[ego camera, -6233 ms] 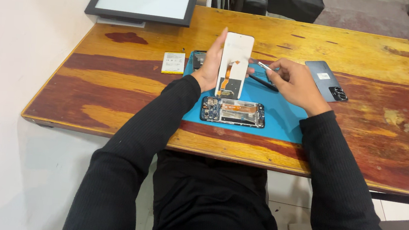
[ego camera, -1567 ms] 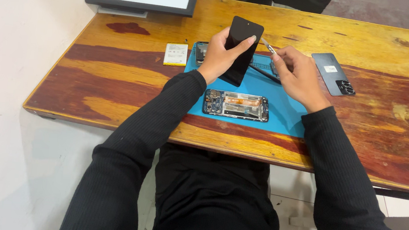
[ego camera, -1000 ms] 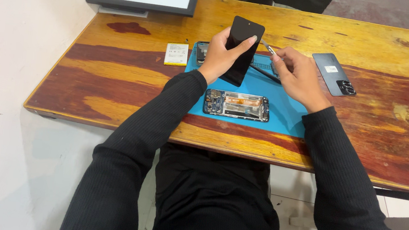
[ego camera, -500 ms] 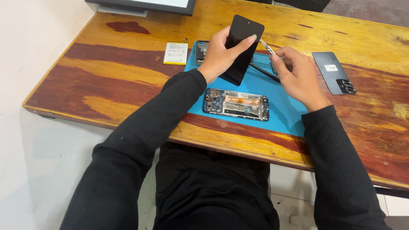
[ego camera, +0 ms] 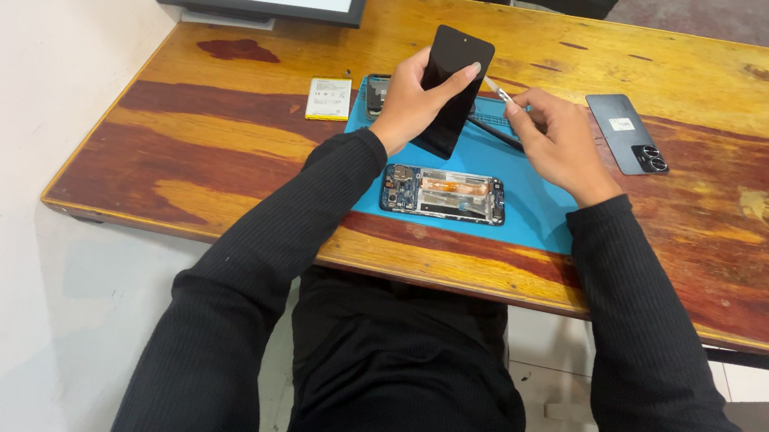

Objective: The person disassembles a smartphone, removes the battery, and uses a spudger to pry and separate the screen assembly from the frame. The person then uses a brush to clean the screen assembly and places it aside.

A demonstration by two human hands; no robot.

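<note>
Hands, two, bare, black-sleeved. Left hand [ego camera: 412, 97]: I log it closed around a black screen panel [ego camera: 453, 86], held upright above the 12 o'clock edge of the blue mat [ego camera: 536, 202], glass side toward me. Right hand [ego camera: 556, 143]: fingers pinched on thin tweezers [ego camera: 500, 93], tips just beside the panel's right edge.

Opened phone body [ego camera: 444, 194]: flat on the mat at 6 o'clock of the hands, internals and orange flex exposed. I judge disassembly done this far: screen off, back off, battery out.

Back cover [ego camera: 627, 133]: dark, camera cluster visible, on the desk [ego camera: 699, 77] at 3 o'clock. Battery [ego camera: 329, 99]: white and yellow, at 9 o'clock. Nothing I see is refitted; reassembly appears outstanding.
</note>
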